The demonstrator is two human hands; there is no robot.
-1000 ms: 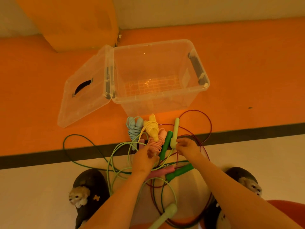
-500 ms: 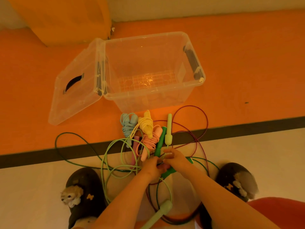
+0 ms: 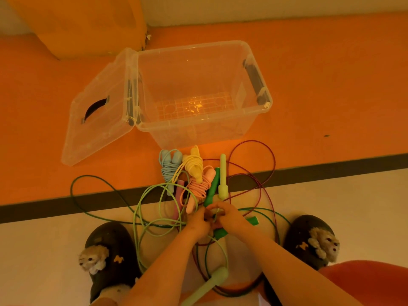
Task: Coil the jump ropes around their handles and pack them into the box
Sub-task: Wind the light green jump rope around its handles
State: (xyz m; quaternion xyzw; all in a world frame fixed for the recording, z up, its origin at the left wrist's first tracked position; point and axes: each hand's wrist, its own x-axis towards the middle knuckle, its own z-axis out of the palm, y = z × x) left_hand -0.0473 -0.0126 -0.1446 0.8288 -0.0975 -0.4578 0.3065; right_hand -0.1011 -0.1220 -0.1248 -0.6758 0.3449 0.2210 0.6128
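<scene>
A clear plastic box stands open on the orange floor, its lid flipped to the left; nothing lies in it. In front of it lie coiled blue, yellow and pink jump ropes, beside a light green handle and a dark green handle. Loose light green, dark green and maroon cords tangle around them. My left hand and right hand meet just below the handles, fingers pinching light green cord. Another dark green handle pokes out under my right hand.
My two dark slippers with furry animal faces flank the tangle. A second light green handle lies between my forearms. A black stripe divides orange floor from white. An orange block stands behind the box.
Both hands drew back from the handles toward me and came together on the cord. The camera view shifted slightly.
</scene>
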